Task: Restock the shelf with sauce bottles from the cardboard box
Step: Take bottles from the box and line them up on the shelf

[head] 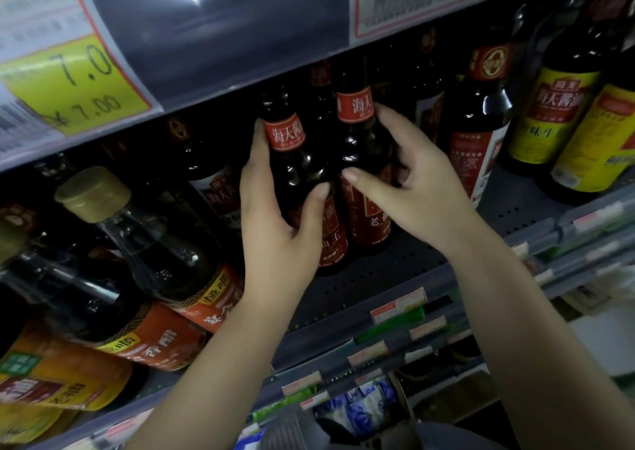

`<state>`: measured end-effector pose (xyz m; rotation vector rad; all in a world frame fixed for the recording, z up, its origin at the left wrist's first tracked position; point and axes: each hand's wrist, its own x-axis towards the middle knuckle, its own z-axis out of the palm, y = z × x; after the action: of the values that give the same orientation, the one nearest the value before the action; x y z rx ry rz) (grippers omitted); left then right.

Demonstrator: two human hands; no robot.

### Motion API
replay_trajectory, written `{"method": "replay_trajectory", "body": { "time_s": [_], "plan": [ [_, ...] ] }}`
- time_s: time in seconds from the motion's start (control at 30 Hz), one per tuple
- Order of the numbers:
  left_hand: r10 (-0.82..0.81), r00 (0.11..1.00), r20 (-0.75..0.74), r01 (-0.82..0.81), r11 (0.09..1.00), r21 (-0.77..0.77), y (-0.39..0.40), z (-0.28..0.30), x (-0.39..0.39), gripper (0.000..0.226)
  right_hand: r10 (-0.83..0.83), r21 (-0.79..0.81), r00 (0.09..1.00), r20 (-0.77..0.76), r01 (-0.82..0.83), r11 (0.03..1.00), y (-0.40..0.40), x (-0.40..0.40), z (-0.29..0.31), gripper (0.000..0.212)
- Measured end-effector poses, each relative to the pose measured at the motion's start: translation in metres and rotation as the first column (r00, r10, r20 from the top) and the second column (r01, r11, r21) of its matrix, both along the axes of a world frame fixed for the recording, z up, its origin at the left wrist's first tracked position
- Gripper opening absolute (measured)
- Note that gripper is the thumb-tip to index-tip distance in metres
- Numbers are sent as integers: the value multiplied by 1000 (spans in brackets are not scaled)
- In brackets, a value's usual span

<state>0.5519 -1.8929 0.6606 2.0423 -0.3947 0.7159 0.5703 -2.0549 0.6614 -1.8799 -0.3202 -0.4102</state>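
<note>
Two dark sauce bottles with red neck bands and red labels stand side by side on the grey perforated shelf (385,277). My left hand (275,222) wraps around the left bottle (295,160), thumb across its front. My right hand (409,181) holds the right bottle (357,136) at its shoulder, thumb in front and fingers behind it. Both bottles rest upright on the shelf, touching each other. The cardboard box is not in view.
Larger bottles with orange labels (161,253) crowd the shelf's left. Yellow-labelled bottles (556,105) and a red-and-white-labelled one (477,130) stand at right. An upper shelf edge with price tags (68,71) hangs overhead. Lower shelves with price strips (398,308) lie below.
</note>
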Motion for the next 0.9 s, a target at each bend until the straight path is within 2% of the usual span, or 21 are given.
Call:
{"method": "replay_trajectory", "body": {
  "time_s": [0.1, 0.33, 0.57, 0.77, 0.9],
  "plan": [
    [52, 999, 10, -52, 999, 3, -3, -1, 2, 70, -100, 18, 994, 43, 99, 995, 8, 0, -2, 69],
    [95, 995, 22, -94, 995, -41, -8, -5, 12, 71, -221, 13, 971, 94, 221, 975, 16, 7, -4, 69],
    [111, 993, 30, -109, 992, -60, -10, -5, 16, 71, -273, -2, 952, 139, 276, 961, 19, 19, -6, 70],
    [83, 996, 15, -82, 994, -79, -9, -5, 16, 73, -258, 17, 959, 120, 258, 966, 18, 18, -7, 70],
    [36, 999, -25, -38, 996, -77, -5, -1, 12, 77, -143, 21, 988, 57, 142, 990, 12, 11, -8, 80]
  ]
}}
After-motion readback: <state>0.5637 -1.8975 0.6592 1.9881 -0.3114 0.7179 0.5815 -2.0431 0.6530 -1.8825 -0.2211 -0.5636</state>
